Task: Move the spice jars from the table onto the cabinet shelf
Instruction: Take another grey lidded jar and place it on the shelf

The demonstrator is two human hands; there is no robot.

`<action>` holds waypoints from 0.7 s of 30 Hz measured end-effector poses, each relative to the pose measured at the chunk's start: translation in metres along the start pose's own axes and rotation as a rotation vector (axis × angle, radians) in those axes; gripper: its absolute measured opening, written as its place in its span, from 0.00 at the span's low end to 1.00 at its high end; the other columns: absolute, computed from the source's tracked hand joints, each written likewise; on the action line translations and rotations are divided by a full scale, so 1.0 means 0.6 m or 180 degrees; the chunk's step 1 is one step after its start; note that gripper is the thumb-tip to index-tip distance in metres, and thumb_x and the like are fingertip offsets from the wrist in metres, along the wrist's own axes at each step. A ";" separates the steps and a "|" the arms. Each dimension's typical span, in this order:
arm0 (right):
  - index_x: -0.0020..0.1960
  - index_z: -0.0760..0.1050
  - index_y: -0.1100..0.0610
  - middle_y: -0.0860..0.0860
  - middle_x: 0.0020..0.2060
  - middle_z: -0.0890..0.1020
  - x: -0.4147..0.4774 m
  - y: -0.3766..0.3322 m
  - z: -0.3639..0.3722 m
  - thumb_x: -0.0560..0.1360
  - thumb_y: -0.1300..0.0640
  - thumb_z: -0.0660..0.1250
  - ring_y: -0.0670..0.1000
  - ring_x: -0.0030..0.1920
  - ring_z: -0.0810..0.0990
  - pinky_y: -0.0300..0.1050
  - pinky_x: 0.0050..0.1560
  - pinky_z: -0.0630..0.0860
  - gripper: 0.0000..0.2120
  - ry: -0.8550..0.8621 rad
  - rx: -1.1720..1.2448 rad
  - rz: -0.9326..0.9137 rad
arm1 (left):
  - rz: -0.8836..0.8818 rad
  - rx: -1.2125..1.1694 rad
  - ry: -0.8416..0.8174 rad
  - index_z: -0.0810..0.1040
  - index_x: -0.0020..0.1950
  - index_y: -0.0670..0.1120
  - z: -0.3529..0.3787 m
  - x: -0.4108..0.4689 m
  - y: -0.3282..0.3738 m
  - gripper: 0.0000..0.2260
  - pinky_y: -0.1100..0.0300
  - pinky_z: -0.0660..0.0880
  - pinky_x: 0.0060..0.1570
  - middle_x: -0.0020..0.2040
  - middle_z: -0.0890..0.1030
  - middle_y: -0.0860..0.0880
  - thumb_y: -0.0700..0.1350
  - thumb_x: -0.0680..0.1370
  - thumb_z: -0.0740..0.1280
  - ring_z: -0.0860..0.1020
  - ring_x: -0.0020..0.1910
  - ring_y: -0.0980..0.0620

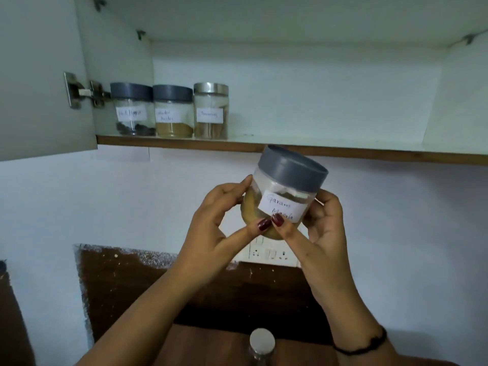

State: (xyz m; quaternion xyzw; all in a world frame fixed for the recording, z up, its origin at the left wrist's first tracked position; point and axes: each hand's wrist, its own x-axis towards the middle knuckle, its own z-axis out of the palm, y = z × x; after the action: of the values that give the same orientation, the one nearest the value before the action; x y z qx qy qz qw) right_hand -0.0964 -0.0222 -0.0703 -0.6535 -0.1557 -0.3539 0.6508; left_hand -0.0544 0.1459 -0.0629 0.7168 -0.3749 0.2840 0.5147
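I hold a clear garam masala jar (284,191) with a grey lid, tilted, just below the cabinet shelf (343,151). My left hand (219,223) grips its left side and my right hand (319,223) its right side, both thumbs on the front under the label. Three labelled jars stand in a row at the shelf's left end: a black pepper jar (132,109), a coriander powder jar (173,112) and a steel-lidded jar (210,110). Another jar with a silver lid (262,342) stands on the wooden table at the bottom edge.
The cabinet door (39,75) hangs open on the left with its hinge (87,92) showing. The shelf to the right of the three jars is bare. A white wall socket (272,253) sits behind my hands, above a dark brown panel (126,286).
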 end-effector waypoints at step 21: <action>0.68 0.66 0.50 0.45 0.59 0.77 0.273 -0.033 0.054 0.74 0.46 0.73 0.44 0.56 0.78 0.36 0.50 0.77 0.27 -0.0203 -0.1137 -0.0373 | 0.0234 0.0847 0.0455 0.70 0.75 0.47 -0.020 0.243 -0.076 0.25 0.69 0.72 0.58 0.63 0.80 0.51 0.55 0.81 0.64 0.75 0.62 0.56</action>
State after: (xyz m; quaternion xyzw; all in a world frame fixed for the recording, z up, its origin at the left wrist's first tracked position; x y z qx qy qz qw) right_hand 0.0135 -0.0310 0.0565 -0.7593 -0.1487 -0.3923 0.4975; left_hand 0.0644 0.1299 0.0327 0.7425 -0.3224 0.4001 0.4298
